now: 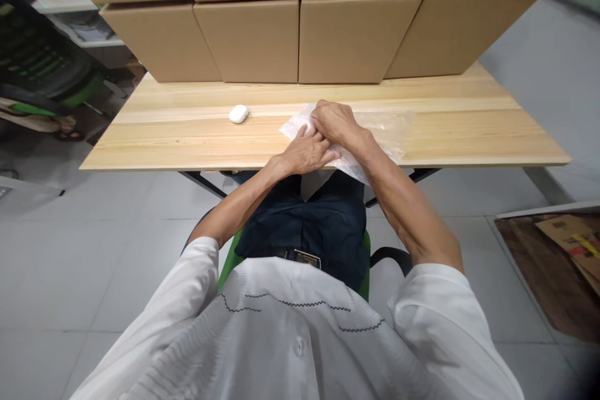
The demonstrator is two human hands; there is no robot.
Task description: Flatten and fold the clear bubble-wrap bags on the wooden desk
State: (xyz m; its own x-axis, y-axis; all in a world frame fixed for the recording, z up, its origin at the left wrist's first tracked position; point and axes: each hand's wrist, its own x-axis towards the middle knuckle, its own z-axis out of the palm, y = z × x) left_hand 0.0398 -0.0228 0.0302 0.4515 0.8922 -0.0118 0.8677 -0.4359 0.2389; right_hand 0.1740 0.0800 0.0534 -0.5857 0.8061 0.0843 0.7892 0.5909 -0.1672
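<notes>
A crinkled, see-through piece of plastic wrap (384,128) lies on the wooden table near its front edge, and one corner hangs over that edge. My left hand (308,149) rests flat on the wrap, thumb and fingers apart. Just beyond it, my right hand (335,122) is closed with its fingers curled down onto the plastic, touching the left fingertips. Its grip is partly hidden by the back of the hand. Whether anything is inside the wrap I cannot tell. To the left of both hands sits a small white rounded case (239,114).
Two rows of cardboard boxes (253,40) stand stacked along the back of the wooden table (187,144). A dark chair with green parts (51,69) and shelves are at the far left. Flat cardboard (569,244) lies on the floor at the right.
</notes>
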